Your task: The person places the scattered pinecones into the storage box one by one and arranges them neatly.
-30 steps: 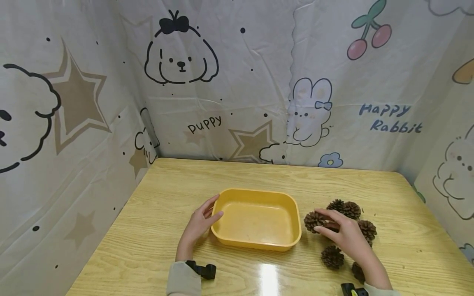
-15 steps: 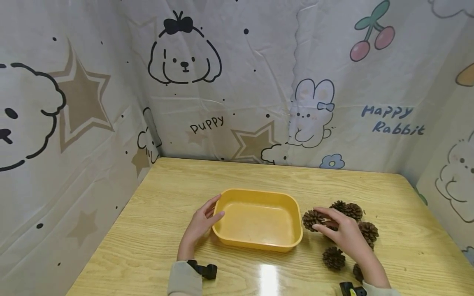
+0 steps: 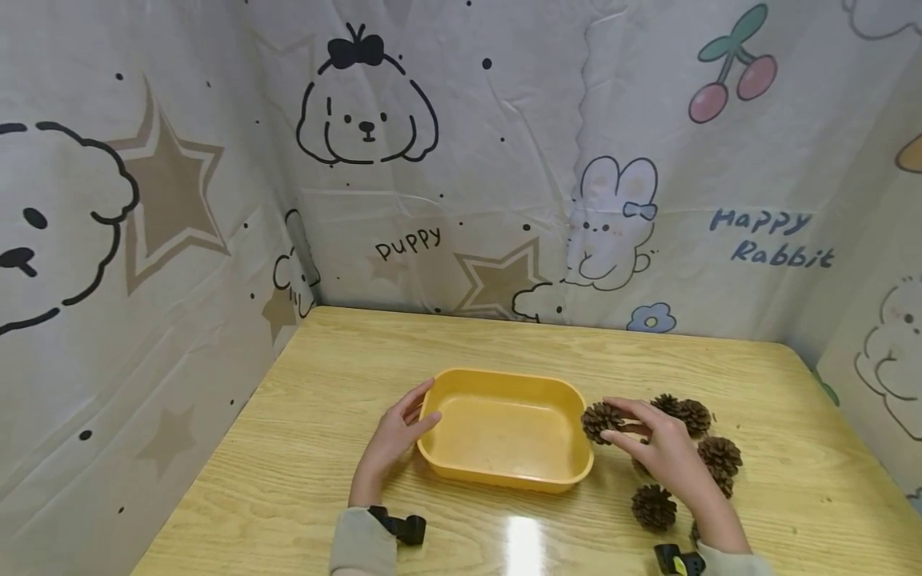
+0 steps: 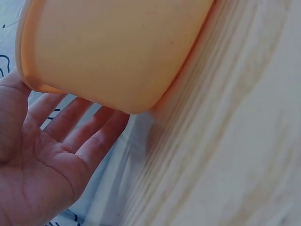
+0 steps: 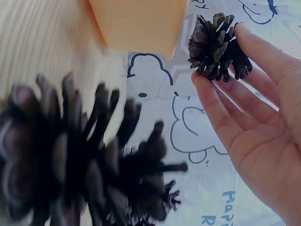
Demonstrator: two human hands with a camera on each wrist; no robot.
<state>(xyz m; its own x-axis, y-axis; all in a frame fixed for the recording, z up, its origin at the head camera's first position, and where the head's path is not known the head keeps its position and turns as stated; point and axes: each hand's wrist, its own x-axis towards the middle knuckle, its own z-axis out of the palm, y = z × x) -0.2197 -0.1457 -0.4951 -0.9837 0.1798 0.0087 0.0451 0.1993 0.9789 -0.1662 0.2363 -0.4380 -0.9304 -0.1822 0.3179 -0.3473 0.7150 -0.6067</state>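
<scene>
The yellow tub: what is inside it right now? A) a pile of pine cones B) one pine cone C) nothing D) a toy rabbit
C: the head view shows the yellow tub with a bare bottom, while the right hand pinches a pine cone just outside its right rim and the other pine cones lie on the table.

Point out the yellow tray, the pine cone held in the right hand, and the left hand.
yellow tray (image 3: 461,378), head view, on its far rim.
pine cone (image 3: 599,419), head view, on the scales showing left of the fingers.
left hand (image 3: 392,440), head view, on the back of the hand.
</scene>
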